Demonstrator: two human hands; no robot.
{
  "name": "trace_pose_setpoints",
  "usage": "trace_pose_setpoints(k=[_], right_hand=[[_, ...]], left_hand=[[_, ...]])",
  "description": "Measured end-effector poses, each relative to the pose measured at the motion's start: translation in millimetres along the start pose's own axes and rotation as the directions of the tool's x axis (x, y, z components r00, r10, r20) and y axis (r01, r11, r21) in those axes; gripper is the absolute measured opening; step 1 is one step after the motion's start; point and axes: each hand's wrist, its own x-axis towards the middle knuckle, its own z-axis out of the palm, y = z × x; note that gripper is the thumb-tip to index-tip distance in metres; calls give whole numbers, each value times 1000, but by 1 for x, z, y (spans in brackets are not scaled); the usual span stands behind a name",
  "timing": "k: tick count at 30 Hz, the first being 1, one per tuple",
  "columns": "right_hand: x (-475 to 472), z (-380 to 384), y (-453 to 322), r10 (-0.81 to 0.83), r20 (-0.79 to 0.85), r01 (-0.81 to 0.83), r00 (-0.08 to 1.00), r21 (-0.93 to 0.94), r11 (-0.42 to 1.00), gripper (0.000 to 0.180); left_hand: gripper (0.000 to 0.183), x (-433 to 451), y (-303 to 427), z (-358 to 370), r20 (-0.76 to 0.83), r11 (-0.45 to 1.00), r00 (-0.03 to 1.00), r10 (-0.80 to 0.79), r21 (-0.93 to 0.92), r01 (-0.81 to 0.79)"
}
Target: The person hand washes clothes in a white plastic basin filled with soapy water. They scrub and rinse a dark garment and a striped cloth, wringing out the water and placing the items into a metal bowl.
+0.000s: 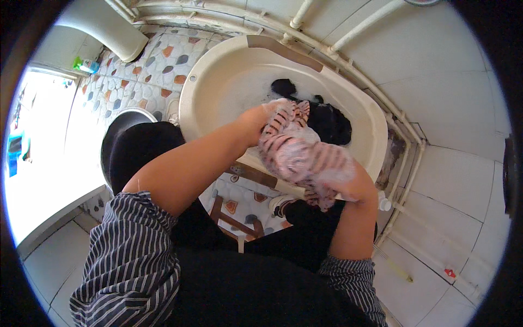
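Over the near side of a cream plastic washtub (220, 61), a wet pink garment (286, 155) with dark stripes is bunched between my hands. Suds cover much of it. My left hand (274, 111), foamy at the knuckles, grips its upper end. At the lower end my right hand (341, 178) is on the cloth; foam and fabric hide most of its fingers. A fold of the garment hangs outside the tub's near rim. Behind the cloth, black fabric (331, 122) lies in the sudsy water (233, 94), with smaller dark lumps beside it.
Pipes (367, 92) run along the tiled wall behind the tub. A metal basin (135, 114) stands left, partly behind my knee. Beneath me is a brown wooden stool frame (237, 222). A bottle with a green cap (86, 65) stands at the far left, near a thick white pipe (106, 28).
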Motion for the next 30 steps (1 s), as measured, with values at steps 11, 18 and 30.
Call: trace_pose_setpoints(k=[11,18,30], right_hand=[[21,29,44,315,-12,-296,949,-376,878,19],[33,19,33,402,-422,-433,813,24,901,39],[38,9,61,405,-376,113,834,833,541,40]], left_hand=[[30,-21,-8,75,-313,889,877,365,398,-228],[29,-30,-13,63,307,195,740,599,840,-506],[39,-36,-101,113,306,-219,897,318,945,-244]])
